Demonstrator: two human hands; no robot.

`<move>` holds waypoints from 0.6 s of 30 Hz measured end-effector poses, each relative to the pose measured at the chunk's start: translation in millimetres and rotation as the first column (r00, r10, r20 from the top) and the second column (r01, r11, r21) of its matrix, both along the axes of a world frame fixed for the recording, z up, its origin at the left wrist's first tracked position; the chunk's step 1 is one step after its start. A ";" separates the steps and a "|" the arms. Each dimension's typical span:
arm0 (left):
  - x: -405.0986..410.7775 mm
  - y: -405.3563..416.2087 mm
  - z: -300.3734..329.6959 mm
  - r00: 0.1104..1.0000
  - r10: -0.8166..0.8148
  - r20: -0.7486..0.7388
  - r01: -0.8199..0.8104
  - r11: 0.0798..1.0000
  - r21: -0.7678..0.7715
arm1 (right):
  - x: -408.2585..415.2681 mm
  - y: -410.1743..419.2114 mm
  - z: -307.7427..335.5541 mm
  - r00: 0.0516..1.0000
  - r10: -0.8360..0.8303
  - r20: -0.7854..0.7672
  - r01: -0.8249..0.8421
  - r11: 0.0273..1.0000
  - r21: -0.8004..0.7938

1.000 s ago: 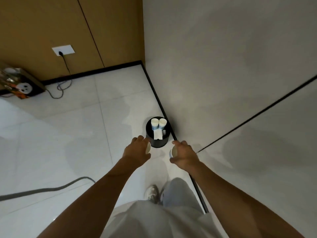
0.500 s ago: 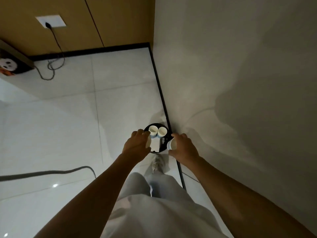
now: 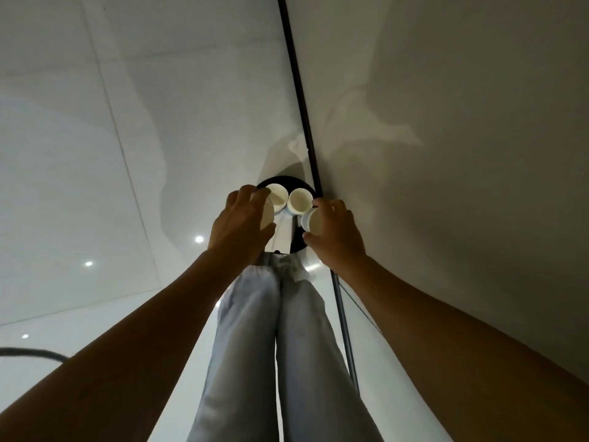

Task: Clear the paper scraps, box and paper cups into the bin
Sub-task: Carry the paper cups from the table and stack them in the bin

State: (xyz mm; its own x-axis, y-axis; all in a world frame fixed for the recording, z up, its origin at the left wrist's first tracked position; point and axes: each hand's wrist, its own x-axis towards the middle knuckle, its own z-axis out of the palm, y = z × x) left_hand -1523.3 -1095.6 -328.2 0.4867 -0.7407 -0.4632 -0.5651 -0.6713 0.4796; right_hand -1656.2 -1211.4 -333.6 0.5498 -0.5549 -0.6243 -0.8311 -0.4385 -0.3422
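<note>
A round black bin (image 3: 285, 180) stands on the floor against the wall, straight below me. Two white paper cups (image 3: 299, 200) sit upright inside it at the far side, with a white box or paper piece (image 3: 282, 236) in front of them. My left hand (image 3: 242, 221) grips a paper cup (image 3: 267, 212) over the bin's left part. Over the bin's right rim, my right hand (image 3: 336, 232) holds another paper cup (image 3: 311, 222), its mouth turned toward me.
A pale wall (image 3: 446, 154) with a black skirting strip (image 3: 302, 100) runs along the right. Glossy white floor tiles (image 3: 95, 154) spread to the left, with a dark cable (image 3: 32, 351) at the lower left. My legs in light jeans (image 3: 271, 346) are below the bin.
I have bent down closer, so the bin looks larger. Both hands with their cups have moved forward from short of the bin to over its opening.
</note>
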 end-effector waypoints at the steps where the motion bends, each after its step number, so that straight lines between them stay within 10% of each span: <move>1: 2.6 -4.9 -17.4 1.000 0.007 -0.003 -0.007 1.000 -0.004 | 2.7 -2.6 -17.7 1.000 0.003 0.005 -0.002 1.000 -0.007; 18: 10.5 -47.2 -211.5 0.982 -0.173 -0.072 0.178 0.982 0.064 | 19.7 -23.9 -222.3 0.998 0.049 -0.035 -0.048 0.998 0.035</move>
State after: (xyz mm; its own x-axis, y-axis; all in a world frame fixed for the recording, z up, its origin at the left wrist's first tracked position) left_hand -1512.8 -1142.7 -539.7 0.3188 -0.7765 -0.5436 -0.6458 -0.5977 0.4751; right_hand -1636.6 -1235.3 -555.9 0.5527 -0.5064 -0.6618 -0.8210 -0.4672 -0.3282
